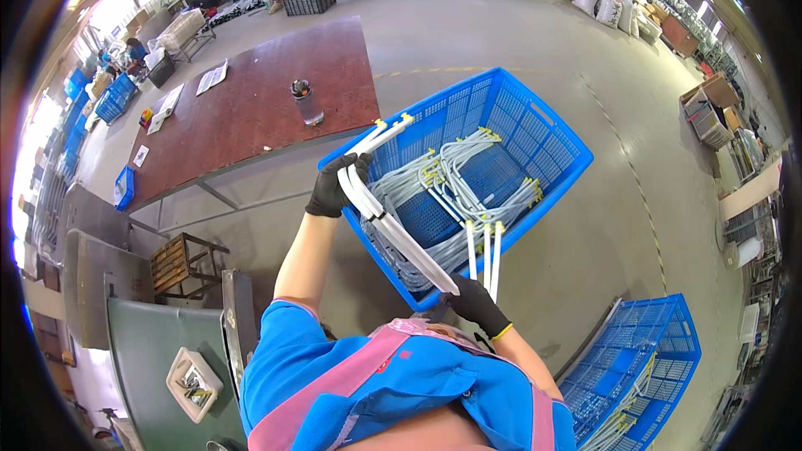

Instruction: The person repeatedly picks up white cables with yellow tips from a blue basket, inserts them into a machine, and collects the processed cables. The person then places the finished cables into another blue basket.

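Note:
Both my hands, in black gloves, hold a bundle of white bent tubes (pixel 411 244) with yellow end caps over a large blue plastic crate (pixel 547 135). My left hand (pixel 334 187) is wrapped round the bundle at its far left bend. At the near right bend, my right hand (pixel 476 304) grips the same tubes, its fingers partly hidden. One set of tube ends points toward the crate's far left corner; the other rises beside my right hand. Inside the crate lie many similar bent tubes (pixel 468 174) with yellow caps, stacked along its sides.
A dark red table (pixel 276 75) with a clear bottle (pixel 309 103) and papers stands at the left. Lower right is another blue crate (pixel 622 367) holding tubes. A green-topped bench (pixel 154 351) bears a white basket (pixel 194 382). A wooden stool (pixel 180 266) stands nearby; people work far off.

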The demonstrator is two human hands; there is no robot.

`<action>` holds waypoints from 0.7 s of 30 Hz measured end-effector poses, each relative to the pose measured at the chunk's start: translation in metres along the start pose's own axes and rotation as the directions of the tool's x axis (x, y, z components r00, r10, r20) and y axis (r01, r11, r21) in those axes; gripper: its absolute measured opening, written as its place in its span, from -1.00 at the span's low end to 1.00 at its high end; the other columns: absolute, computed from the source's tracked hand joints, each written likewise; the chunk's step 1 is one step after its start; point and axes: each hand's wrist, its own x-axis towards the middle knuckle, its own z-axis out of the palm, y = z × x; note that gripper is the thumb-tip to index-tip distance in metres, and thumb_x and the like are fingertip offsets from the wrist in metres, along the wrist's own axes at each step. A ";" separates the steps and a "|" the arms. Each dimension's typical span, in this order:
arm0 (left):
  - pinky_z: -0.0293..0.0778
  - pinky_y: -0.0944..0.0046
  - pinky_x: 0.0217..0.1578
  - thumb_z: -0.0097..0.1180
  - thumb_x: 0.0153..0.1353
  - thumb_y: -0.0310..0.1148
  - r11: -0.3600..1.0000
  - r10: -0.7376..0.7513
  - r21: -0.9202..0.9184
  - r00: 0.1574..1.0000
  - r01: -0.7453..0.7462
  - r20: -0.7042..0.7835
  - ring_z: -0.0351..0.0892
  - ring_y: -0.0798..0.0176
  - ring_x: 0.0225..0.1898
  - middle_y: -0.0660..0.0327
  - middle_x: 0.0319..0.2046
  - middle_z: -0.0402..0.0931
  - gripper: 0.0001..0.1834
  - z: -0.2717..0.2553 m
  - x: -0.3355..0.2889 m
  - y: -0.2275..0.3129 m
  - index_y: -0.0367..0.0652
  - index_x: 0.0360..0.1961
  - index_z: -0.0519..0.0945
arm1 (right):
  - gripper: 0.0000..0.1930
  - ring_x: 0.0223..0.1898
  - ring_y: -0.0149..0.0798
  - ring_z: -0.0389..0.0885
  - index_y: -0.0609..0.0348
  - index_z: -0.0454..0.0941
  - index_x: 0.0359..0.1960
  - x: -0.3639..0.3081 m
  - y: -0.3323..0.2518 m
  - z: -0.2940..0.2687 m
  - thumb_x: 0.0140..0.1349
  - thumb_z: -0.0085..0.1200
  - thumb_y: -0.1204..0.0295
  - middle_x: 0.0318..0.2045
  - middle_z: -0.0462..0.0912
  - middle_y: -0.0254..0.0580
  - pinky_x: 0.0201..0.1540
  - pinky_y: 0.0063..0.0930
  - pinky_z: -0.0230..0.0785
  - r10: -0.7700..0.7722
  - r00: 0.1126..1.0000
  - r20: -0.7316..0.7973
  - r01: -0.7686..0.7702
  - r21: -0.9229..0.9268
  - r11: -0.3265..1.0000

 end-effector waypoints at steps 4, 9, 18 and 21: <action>0.50 0.27 -0.34 0.05 0.17 -0.35 0.893 0.132 0.449 0.952 0.006 -0.275 0.57 0.21 -0.39 0.08 -0.35 0.57 -0.64 -0.070 0.036 0.049 -0.43 -0.10 0.44 | -0.45 -0.24 0.10 0.57 0.21 0.36 0.03 0.040 0.008 0.026 0.04 0.15 0.18 -0.28 0.58 0.12 -0.19 -0.08 0.40 -0.220 0.933 -0.283 0.202 -0.093 0.975; 0.46 0.08 -0.38 0.11 0.07 -0.31 -0.345 0.632 0.808 0.754 0.478 -0.176 0.56 0.01 -0.42 -0.04 -0.47 0.57 -0.76 -0.176 0.021 0.044 -0.29 -0.34 0.56 | -0.44 -0.12 0.07 0.53 0.09 0.37 0.07 0.022 0.028 0.049 0.07 0.06 0.05 -0.06 0.51 0.05 -0.10 -0.11 0.38 -0.316 0.949 -0.015 0.315 -0.043 0.948; 0.37 0.09 -0.01 0.14 0.00 -0.14 -0.632 -0.154 0.697 0.826 0.339 -0.542 0.46 -0.05 0.01 -0.12 -0.05 0.47 -0.43 -0.211 -0.011 -0.183 -0.27 0.00 0.46 | -0.65 -0.19 0.08 0.56 0.16 0.55 -0.22 -0.113 0.135 0.033 0.15 0.01 0.14 -0.28 0.61 0.07 -0.16 -0.17 0.41 0.258 0.938 -0.232 -0.275 -0.047 0.960; 0.39 0.09 -0.04 0.12 -0.02 -0.16 -0.638 -0.299 0.730 0.794 0.246 -0.529 0.48 -0.07 -0.03 -0.13 -0.08 0.49 -0.45 -0.183 -0.013 -0.242 -0.23 0.00 0.47 | -0.61 -0.18 0.05 0.57 0.13 0.55 -0.20 -0.178 0.178 0.048 0.14 0.00 0.08 -0.27 0.62 0.03 -0.14 -0.15 0.41 0.427 0.859 -0.282 -0.432 0.044 0.901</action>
